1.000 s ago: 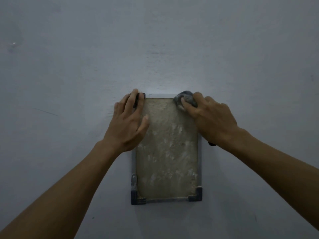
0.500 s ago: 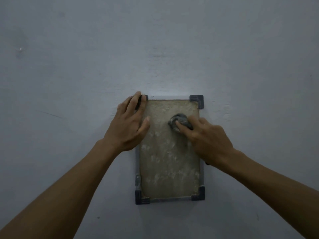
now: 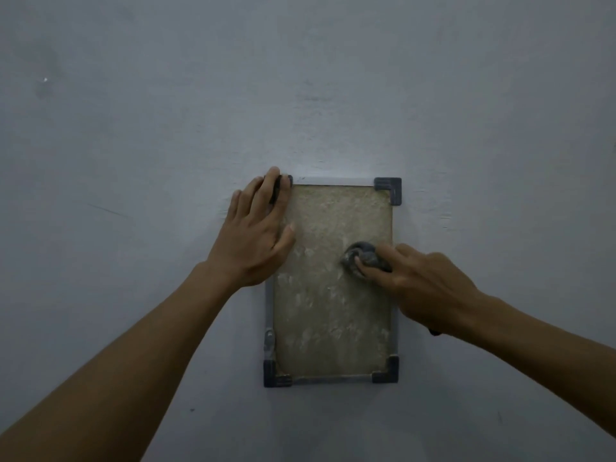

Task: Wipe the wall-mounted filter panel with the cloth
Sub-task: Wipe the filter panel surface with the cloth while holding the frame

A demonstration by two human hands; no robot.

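Observation:
A rectangular filter panel point(image 3: 333, 311) hangs on the wall, its beige dusty mesh set in a pale frame with dark corner caps. My left hand point(image 3: 256, 235) lies flat with straight fingers over the panel's upper left corner, pressing it to the wall. My right hand point(image 3: 423, 285) grips a small bunched grey cloth point(image 3: 363, 256) and holds it against the mesh at the right side, about mid-height. Whitish streaks mark the mesh surface.
The plain grey-blue wall point(image 3: 166, 128) surrounds the panel on all sides. A small clip point(image 3: 269, 341) sits on the frame's lower left edge. A small dark item point(image 3: 434, 332) shows under my right wrist.
My right hand has dragged the cloth down from the panel's top right corner to the mesh's middle right, uncovering that corner cap. My left hand has stayed on the upper left corner.

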